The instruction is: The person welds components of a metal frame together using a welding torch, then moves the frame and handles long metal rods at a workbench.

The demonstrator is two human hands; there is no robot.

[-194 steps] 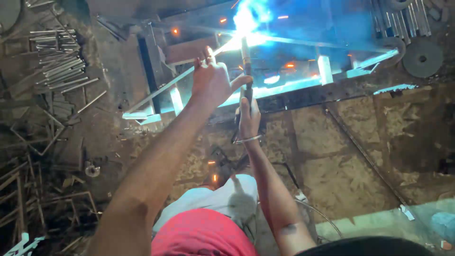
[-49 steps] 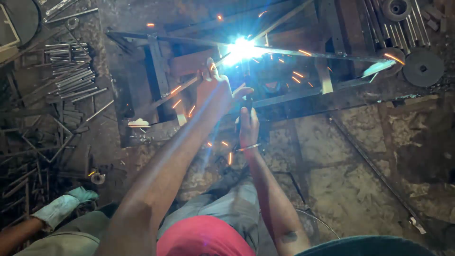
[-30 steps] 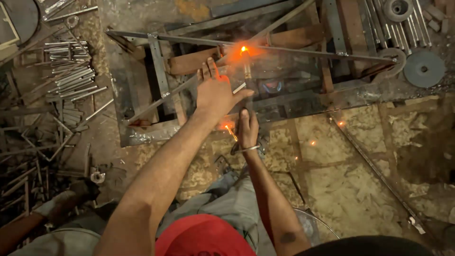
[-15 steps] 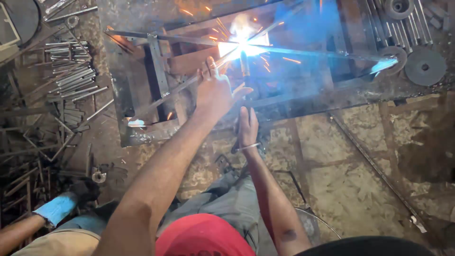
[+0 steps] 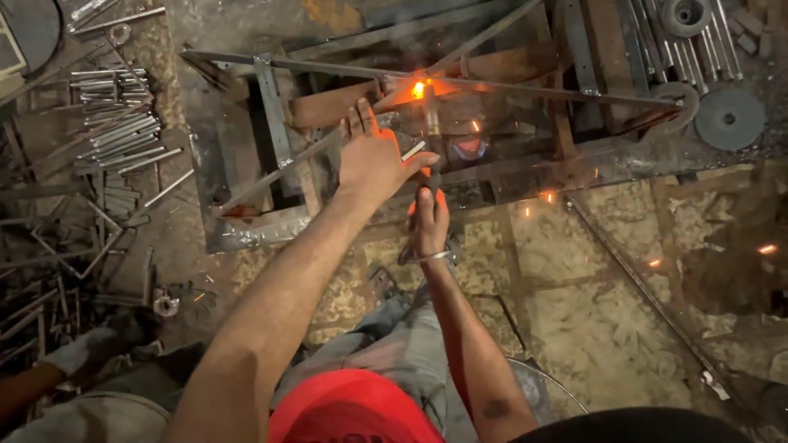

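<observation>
Fingers of the right hand (image 5: 430, 220) wrap tight round a welding rod holder (image 5: 432, 131), its tip glowing orange against the metal frame (image 5: 279, 123) ahead. The left hand (image 5: 373, 156) is raised flat and open just beside it, holding nothing. Loose steel rods (image 5: 115, 131) lie well to the left.

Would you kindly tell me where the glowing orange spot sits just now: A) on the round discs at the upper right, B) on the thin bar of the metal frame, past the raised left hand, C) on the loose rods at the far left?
B: the glow lies on the frame, just beyond the open left hand, above the right hand gripping the welding holder.
</observation>
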